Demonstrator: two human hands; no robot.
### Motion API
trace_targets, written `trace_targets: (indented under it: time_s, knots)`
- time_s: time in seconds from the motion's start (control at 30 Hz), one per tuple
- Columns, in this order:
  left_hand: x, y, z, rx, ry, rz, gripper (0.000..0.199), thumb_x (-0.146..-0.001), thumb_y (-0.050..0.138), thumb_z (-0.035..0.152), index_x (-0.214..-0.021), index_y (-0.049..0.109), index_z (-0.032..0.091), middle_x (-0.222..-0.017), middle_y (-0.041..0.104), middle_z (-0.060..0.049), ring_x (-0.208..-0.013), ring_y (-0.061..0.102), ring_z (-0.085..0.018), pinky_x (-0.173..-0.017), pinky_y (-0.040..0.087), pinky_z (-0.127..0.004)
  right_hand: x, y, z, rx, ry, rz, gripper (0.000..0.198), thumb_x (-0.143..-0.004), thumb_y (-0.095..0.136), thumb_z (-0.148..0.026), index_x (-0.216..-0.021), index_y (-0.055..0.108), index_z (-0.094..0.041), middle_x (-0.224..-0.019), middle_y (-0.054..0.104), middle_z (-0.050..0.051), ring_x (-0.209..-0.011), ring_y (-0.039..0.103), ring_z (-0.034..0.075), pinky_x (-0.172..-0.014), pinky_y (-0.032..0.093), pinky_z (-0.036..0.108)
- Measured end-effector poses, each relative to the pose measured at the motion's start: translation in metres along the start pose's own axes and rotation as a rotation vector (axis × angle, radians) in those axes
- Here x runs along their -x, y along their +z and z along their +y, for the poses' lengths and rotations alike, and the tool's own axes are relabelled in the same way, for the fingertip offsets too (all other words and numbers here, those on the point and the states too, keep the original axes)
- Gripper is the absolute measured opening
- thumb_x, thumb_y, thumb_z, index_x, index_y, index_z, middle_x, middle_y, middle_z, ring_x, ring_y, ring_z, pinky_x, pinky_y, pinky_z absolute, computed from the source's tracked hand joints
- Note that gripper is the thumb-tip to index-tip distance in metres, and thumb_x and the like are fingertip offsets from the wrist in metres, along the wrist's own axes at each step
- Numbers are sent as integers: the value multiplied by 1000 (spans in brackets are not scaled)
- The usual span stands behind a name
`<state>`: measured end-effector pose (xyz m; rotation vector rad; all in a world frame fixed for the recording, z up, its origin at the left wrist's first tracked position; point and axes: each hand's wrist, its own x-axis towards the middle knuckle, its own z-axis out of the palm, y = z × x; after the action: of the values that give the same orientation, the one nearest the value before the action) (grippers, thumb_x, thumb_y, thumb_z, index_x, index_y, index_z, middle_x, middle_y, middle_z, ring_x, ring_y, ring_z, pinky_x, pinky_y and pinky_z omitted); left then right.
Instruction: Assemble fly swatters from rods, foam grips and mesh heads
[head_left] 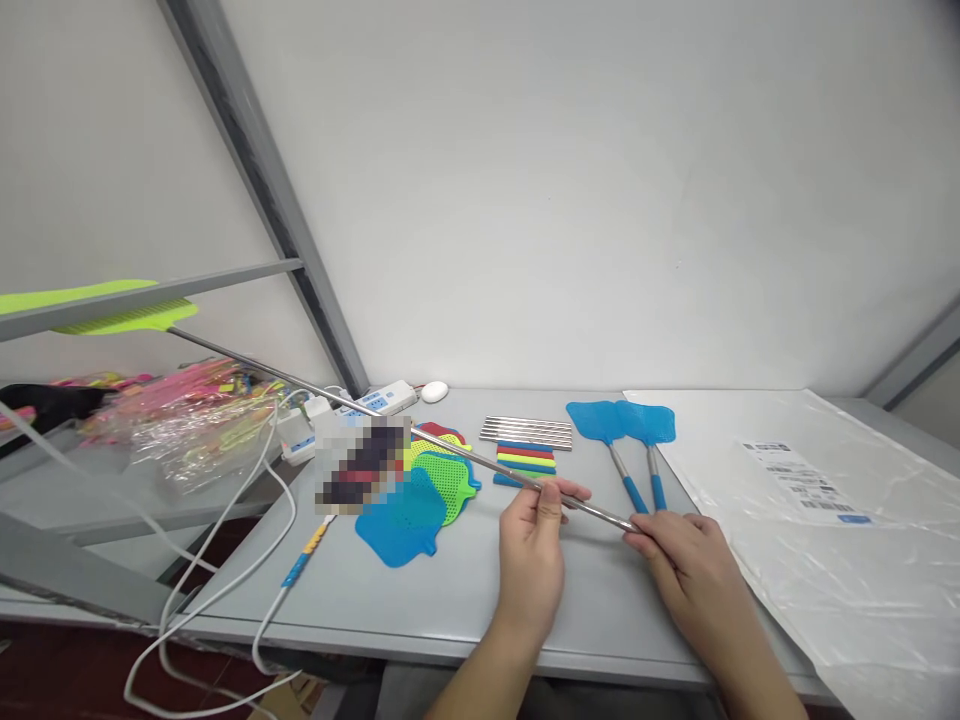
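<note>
A fly swatter (322, 391) with a lime-green head slants from the left edge of the frame to lower right of centre. The left hand (534, 550) pinches its metal rod, and the right hand (694, 565) grips the rod's end. Two blue swatters (622, 423) lie right of centre.

Left forearm (487, 665): bare, crosses front edge of bench (420, 605), slants inward to the right.
Left hand (532, 550): thumb uppermost, pinched against fingers; fingertips point toward bench's right end.
Right forearm (757, 665): bare, over front edge, slants inward to the left.
Right hand (694, 560): back up, fingers curled, thumb and forefinger closed in a pinch.
Spacing: hands apart.
</note>
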<state>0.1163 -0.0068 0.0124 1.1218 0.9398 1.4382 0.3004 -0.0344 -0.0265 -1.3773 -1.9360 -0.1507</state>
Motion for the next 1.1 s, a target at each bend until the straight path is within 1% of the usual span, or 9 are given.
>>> trace_targets:
  time_s: [0.17,0.3,0.47,0.53,0.63,0.73,0.87,1.0,1.1]
  knots:
    - [-7,-14,3,-19,46,51,32,-96,49,45,-95,68,19,-102,71,-8,-91,60,-18,-81,42,-29,3,-2,-2,5,38,-27,14,-98,49,-30,-98,61,-22,-82,67,1,-76,63,17,-74,38,34]
    - [-12,-26,5,-9,82,58,33,-94,51,46,-93,67,18,-100,71,-8,-89,61,-18,-81,44,-29,5,-3,-4,7,41,1,15,-98,48,-30,-97,61,-21,-80,65,2,-71,60,17,-67,39,32]
    - [-13,-38,8,-13,144,149,35,-94,50,48,-93,67,17,-97,69,-8,-90,62,-20,-83,46,-30,7,-6,-4,-6,63,17,14,-97,50,-31,-97,61,-22,-80,65,2,-71,59,18,-65,41,32]
    - [-10,-40,9,-20,148,157,35,-94,50,48,-90,67,18,-96,70,-7,-85,62,-18,-81,47,-29,8,-8,-3,-14,69,23,14,-96,52,-32,-97,61,-23,-81,65,2,-72,60,19,-67,42,33]
    - [-7,-39,9,-25,114,127,36,-93,52,49,-87,68,18,-93,71,-7,-78,61,-16,-77,47,-27,10,-8,-2,-4,84,28,14,-95,53,-34,-96,62,-23,-81,66,2,-71,60,19,-67,43,33]
    - [-8,-38,9,3,69,121,37,-91,55,50,-86,69,17,-93,71,-8,-77,60,-16,-77,46,-27,11,-7,-3,13,80,24,17,-94,54,-37,-95,64,-24,-81,67,2,-70,60,18,-66,44,32]
    - [-9,-37,9,30,46,128,37,-92,52,51,-88,68,17,-93,71,-7,-77,60,-16,-77,46,-27,11,-7,-4,30,65,59,18,-94,54,-38,-94,65,-23,-80,67,2,-70,61,19,-65,42,33]
    - [-8,-37,10,7,69,137,40,-94,47,52,-89,67,17,-93,71,-8,-79,60,-17,-78,46,-29,14,-6,9,43,26,77,19,-94,53,-39,-95,64,-24,-80,68,2,-72,62,20,-72,40,37]
    - [-8,-40,12,12,92,175,38,-94,49,51,-91,67,17,-93,71,-8,-77,60,-16,-78,47,-29,18,-7,25,154,36,165,22,-92,52,-45,-94,64,-26,-84,70,4,-78,65,25,-79,37,44]
